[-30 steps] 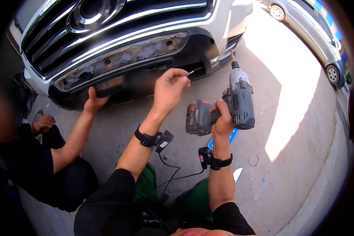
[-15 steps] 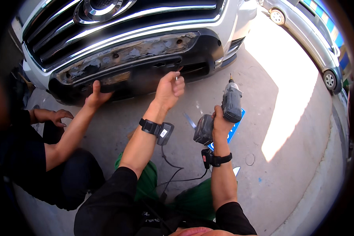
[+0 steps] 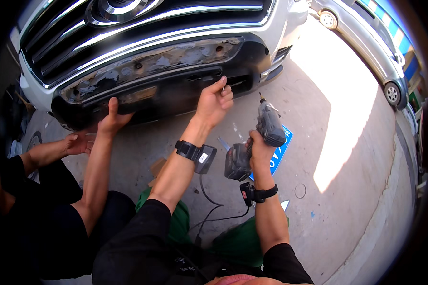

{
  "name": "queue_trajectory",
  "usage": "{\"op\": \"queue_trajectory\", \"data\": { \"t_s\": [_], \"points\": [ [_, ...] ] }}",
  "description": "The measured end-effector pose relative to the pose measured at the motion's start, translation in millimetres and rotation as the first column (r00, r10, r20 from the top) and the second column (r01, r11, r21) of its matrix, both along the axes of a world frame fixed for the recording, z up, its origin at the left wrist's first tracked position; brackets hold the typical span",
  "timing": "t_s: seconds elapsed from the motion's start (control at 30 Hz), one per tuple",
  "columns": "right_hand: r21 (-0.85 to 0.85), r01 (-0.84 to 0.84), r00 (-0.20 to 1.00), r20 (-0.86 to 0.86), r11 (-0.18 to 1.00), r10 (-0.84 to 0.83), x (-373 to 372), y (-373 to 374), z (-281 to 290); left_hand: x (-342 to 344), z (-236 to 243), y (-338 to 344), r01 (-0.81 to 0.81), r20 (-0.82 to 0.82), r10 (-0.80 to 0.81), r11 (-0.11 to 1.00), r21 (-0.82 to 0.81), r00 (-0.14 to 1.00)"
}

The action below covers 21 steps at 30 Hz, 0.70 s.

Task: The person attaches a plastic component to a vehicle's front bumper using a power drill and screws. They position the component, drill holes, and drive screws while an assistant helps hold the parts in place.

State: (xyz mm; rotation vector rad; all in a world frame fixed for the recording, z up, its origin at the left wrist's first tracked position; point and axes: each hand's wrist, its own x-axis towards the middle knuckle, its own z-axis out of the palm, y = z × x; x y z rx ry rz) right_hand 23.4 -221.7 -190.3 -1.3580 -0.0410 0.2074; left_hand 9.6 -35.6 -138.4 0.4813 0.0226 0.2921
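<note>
My right hand [image 3: 261, 151] is wrapped round the grip of a black cordless impact driver [image 3: 271, 127]. The driver's bit points up and away, toward the lower right of the car's bumper. My left hand [image 3: 214, 102] is closed in a pinch just in front of the black lower bumper [image 3: 171, 95]. A small shiny piece shows at its fingers, too small to name. Along the bumper runs a worn strip [image 3: 176, 59] with flaking grey patches and several dark holes. A co-worker's hand [image 3: 113, 118] holds the bumper's lower left edge, thumb up.
The co-worker's other hand [image 3: 80, 142] is low at the left. A blue licence plate [image 3: 281, 154] lies on the concrete floor [image 3: 337, 223] under my right hand. Cables [image 3: 209, 216] hang from my wrist bands. A silver car [image 3: 361, 33] stands at the far right.
My left hand has moved slightly right and up along the bumper. The driver in my right hand has shifted left. The co-worker's lower hand has turned and come nearer their other hand.
</note>
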Motion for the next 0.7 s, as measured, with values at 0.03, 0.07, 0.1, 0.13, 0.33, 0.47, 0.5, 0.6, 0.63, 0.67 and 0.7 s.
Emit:
{"op": "queue_trajectory", "data": {
  "t_s": [0.03, 0.07, 0.1, 0.13, 0.33, 0.47, 0.5, 0.6, 0.63, 0.67, 0.7],
  "points": [
    [0.007, 0.007, 1.000, -0.001, 1.000, -0.007, -0.2, 0.2, 1.1, -0.1, 1.4, -1.4, -0.006, -0.003, 0.006, 1.000, -0.009, 1.000],
    [0.015, 0.014, 1.000, -0.001, 1.000, -0.014, 0.1, 0.2, 1.9, -0.2, 2.9, -2.7, -0.013, -0.006, 0.013, 1.000, -0.018, 1.000],
    [0.002, 0.018, 1.000, 0.000, 1.000, -0.018, 1.2, -0.6, 0.9, 0.1, 3.1, -3.4, -0.021, -0.005, 0.021, 0.999, -0.024, 1.000],
    [-0.010, 0.023, 1.000, 0.001, 1.000, -0.023, 2.8, -1.4, -0.3, 0.0, 3.3, -3.7, -0.029, -0.003, 0.029, 0.999, -0.031, 1.000],
    [0.025, 0.036, 0.998, 0.042, 0.999, -0.038, 7.0, -6.7, 4.2, 4.7, 5.7, -6.2, -0.111, -0.131, 0.116, 0.993, 0.052, 0.984],
    [0.035, 0.031, 0.999, 0.026, 0.999, -0.032, 8.0, -7.6, 9.3, 6.3, 5.6, -6.2, -0.131, -0.165, 0.137, 0.990, 0.047, 0.977],
    [0.040, 0.026, 1.000, 0.016, 0.999, -0.027, 8.1, -8.3, 10.1, 7.5, 6.1, -7.4, -0.138, -0.162, 0.142, 0.990, 0.036, 0.977],
    [0.043, 0.015, 1.000, -0.004, 0.999, -0.015, 7.4, -10.1, 12.1, 10.5, 8.6, -9.2, -0.155, -0.158, 0.155, 0.988, 0.009, 0.975],
    [0.037, 0.014, 1.000, -0.004, 0.999, -0.014, 6.6, -10.5, 12.9, 10.7, 9.5, -9.3, -0.159, -0.161, 0.158, 0.987, 0.003, 0.974],
    [0.031, 0.013, 1.000, -0.003, 0.999, -0.013, 6.1, -10.9, 13.3, 11.2, 10.4, -9.3, -0.163, -0.165, 0.160, 0.987, -0.002, 0.973],
    [0.029, 0.009, 1.000, 0.005, 1.000, -0.010, 6.0, -11.6, 12.5, 11.5, 10.9, -9.9, -0.165, -0.147, 0.161, 0.986, -0.021, 0.976]
  ]
}}
